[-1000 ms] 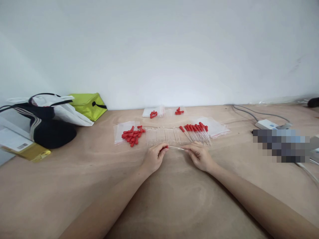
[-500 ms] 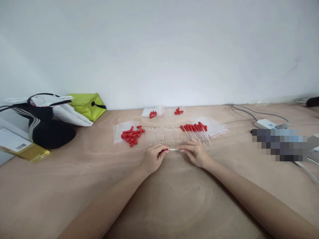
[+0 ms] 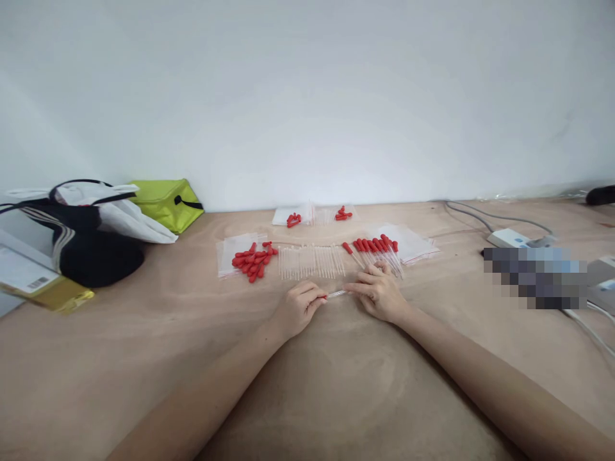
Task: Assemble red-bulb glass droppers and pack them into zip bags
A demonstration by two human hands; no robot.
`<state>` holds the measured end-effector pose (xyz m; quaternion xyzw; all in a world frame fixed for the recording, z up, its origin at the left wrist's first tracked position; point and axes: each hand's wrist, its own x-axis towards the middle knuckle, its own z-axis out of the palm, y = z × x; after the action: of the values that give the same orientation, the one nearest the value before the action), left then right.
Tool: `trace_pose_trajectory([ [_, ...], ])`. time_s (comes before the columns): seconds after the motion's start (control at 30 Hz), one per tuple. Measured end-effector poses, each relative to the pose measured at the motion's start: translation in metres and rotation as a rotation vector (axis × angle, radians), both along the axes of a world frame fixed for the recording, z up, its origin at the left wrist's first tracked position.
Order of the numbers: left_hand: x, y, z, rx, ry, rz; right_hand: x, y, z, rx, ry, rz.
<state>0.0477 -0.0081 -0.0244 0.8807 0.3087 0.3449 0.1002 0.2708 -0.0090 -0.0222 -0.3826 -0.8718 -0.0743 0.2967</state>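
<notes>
While my left hand (image 3: 302,308) pinches the red end of a clear tube (image 3: 336,294), my right hand (image 3: 382,296) meets its other end; whether gripping, I cannot tell.

Bulbs (image 3: 250,259) lie left of tubes (image 3: 310,261); droppers (image 3: 374,245) right.

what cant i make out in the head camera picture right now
All in the head view:
- Small red bulb: mostly covered by the left hand.
- Slender clear tube: its far end is lost at the right hand.
- Dark and blue item: blurred into blocks.
- Black rounded object: cut by the right edge.
- White barcode label: print too small.
</notes>
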Motion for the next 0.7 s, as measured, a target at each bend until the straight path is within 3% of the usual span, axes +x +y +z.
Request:
trace_pose_trajectory([
  [0.47,-0.002,0.003,0.004,0.049,0.019,0.09,-0.024,-0.01,0.007,-0.34,0.154,-0.087],
  [0.7,-0.004,0.005,0.008,-0.067,0.02,0.145,-0.016,-0.005,0.008,-0.269,0.138,-0.022],
])
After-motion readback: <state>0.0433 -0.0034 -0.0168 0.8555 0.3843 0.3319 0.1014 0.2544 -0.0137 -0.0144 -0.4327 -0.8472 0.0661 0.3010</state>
